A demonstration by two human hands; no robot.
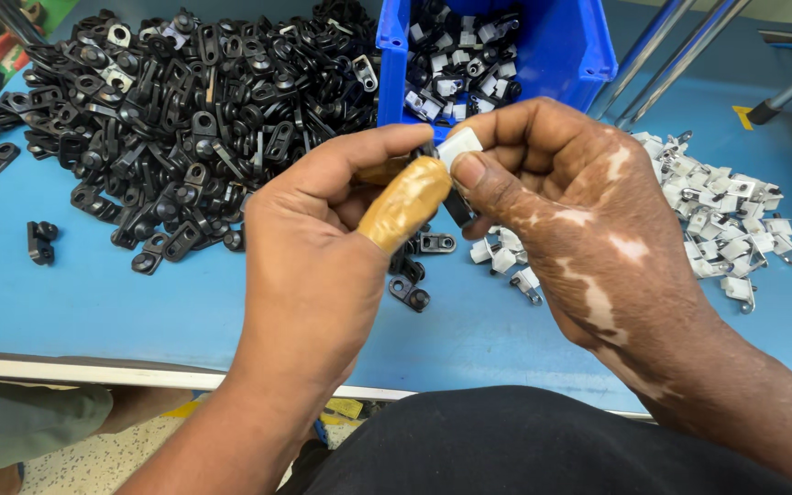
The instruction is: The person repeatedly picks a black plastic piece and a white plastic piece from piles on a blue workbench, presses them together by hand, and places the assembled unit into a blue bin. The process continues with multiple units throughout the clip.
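Both hands, left hand (pixel 313 266) and right hand (pixel 579 211), pinch one white clip (pixel 459 144) onto what looks like a black bracket (pixel 457 206), while the blue bin (pixel 561 46) at the worktop's far edge holds joined pieces and big loose piles remain.

Black brackets (pixel 185 119), white clips (pixel 726 220), blue bin (pixel 561 46).

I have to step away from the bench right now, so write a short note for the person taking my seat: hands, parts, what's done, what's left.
Left hand, thumb wrapped in tan tape, and right hand together pinch a small white clip against a black part above the blue table.
Black parts pile: far left. White clips pile: right.
Done: blue bin already holds joined black-and-white pieces.
Left: both loose piles are large.
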